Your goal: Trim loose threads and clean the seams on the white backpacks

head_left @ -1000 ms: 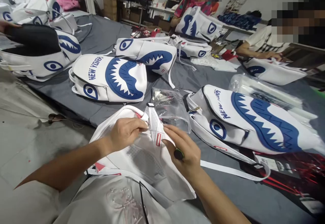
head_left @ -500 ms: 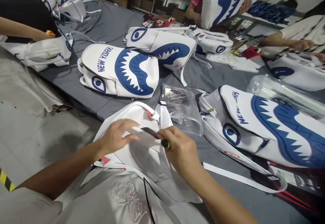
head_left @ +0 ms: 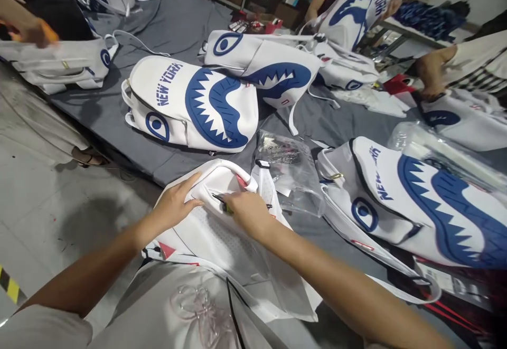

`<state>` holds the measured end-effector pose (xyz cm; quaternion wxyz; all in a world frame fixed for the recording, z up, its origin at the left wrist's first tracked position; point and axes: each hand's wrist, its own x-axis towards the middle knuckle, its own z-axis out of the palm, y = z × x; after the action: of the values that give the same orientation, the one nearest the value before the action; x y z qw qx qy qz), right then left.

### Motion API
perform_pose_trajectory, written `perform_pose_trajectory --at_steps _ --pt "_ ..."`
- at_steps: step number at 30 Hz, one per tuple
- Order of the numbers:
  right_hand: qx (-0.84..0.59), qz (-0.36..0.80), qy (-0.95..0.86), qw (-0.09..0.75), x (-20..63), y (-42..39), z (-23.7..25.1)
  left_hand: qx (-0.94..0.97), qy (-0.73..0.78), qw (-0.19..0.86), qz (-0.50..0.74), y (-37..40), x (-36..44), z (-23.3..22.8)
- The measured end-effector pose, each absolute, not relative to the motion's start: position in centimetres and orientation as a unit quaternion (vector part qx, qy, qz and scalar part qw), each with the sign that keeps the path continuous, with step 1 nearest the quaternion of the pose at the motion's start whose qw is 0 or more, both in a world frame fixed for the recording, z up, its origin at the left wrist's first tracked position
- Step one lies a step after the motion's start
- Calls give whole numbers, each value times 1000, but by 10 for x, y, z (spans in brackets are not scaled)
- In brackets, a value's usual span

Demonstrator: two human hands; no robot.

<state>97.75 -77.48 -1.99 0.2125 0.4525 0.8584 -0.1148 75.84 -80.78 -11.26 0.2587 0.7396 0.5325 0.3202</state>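
A white backpack [head_left: 222,235] with perforated padding lies in front of me, its curved top edge facing away and part of it hanging toward my lap. My left hand [head_left: 176,204] rests on its upper left side, thumb and index finger spread apart over the white material. My right hand [head_left: 249,214] is closed around a small tool [head_left: 218,198] with a dark pointed tip and green-and-black handle. The tip points left at the panel just below the top handle. My fingers cover most of the tool, so its kind is unclear.
White-and-blue backpacks lie beyond [head_left: 194,106] and to the right [head_left: 380,201]. A clear plastic bag [head_left: 297,180] sits between, on the grey cloth [head_left: 166,27]. Co-workers' hands [head_left: 34,29] handle bags at the left and far right.
My right hand has moved left and away from me with the tool, now against the panel near the top. My left hand has shifted slightly left, away from the tool.
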Motion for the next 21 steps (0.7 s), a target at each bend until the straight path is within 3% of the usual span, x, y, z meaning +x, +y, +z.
perform_pose_trajectory --at_steps 3,9,15,21 --pt "451 -97 862 212 974 -774 -11 724 543 282 320 -807 758 -112" --pt "444 -159 873 126 941 -757 -7 706 551 311 320 -805 755 -113" --pt "411 -134 889 150 941 -758 -6 679 583 334 296 -803 751 -109" --pt "525 -118 817 210 1002 -789 -6 670 603 360 240 -791 754 -95"
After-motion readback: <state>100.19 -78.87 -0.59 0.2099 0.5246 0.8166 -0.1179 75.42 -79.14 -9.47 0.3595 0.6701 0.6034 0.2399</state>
